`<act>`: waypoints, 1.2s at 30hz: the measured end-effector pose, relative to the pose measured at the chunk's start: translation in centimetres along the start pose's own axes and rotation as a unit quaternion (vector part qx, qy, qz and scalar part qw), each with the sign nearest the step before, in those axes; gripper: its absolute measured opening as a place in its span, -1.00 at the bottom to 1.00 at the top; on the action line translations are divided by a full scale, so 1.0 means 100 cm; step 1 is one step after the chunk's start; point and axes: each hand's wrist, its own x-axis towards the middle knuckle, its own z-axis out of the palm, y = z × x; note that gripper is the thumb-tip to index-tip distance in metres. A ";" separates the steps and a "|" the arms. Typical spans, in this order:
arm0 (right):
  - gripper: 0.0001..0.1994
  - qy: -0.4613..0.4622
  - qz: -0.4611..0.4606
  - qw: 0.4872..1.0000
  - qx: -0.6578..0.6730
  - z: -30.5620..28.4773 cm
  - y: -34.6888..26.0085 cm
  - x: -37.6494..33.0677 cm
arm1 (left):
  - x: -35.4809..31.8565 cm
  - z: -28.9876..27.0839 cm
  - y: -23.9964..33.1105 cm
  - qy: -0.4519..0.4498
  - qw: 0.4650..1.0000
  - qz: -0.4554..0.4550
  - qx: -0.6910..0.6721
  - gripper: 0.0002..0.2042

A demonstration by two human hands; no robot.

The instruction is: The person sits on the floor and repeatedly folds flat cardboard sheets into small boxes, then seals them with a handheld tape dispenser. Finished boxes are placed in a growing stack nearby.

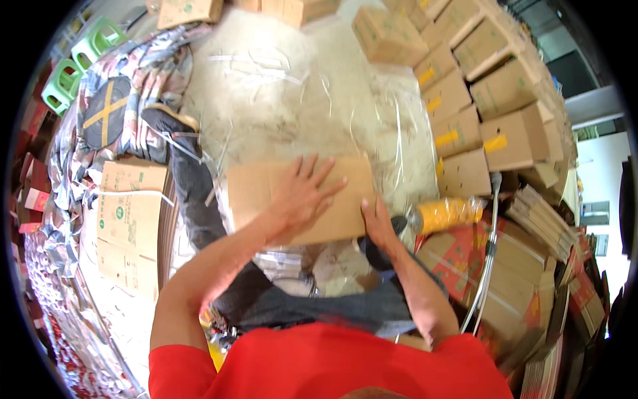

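A plain brown cardboard box (266,193) lies in front of me, between my outstretched legs. My left hand (302,199) rests flat on its top face, fingers spread. At the box's right edge is my right hand (377,219), with the thumb by the top corner and the other fingers along the side, partly hidden. Right beside that hand lies a roll of yellow tape in clear wrap (446,214). On my left, a bundle of flattened cartons (129,223) with green print is held by a white strap.
Stacked cartons (458,130) with yellow tape line the right side. Loose white straps (266,70) litter the floor. Green stools (96,41) and a patterned cloth (143,73) are at the far left. Red-and-brown flattened cardboard (492,266) and a metal pole (490,249) stand nearby right.
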 end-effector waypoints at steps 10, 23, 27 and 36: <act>-0.44 -0.018 0.098 0.981 0.165 -0.011 0.006 0.034 | -0.001 0.009 0.003 0.027 0.998 0.008 -0.062 -0.46; -0.30 -0.017 0.061 0.998 -0.007 -0.023 0.027 0.049 | -0.154 -0.045 0.011 0.303 0.903 -0.292 -0.089 -0.57; -0.35 -0.057 0.104 0.992 0.033 -0.019 0.016 0.048 | -0.325 -0.014 -0.002 0.327 0.789 -0.518 -0.046 -0.77; -0.36 -0.023 0.145 0.985 0.095 -0.008 -0.022 0.035 | -0.466 0.128 0.084 0.079 0.667 -0.740 0.004 -0.42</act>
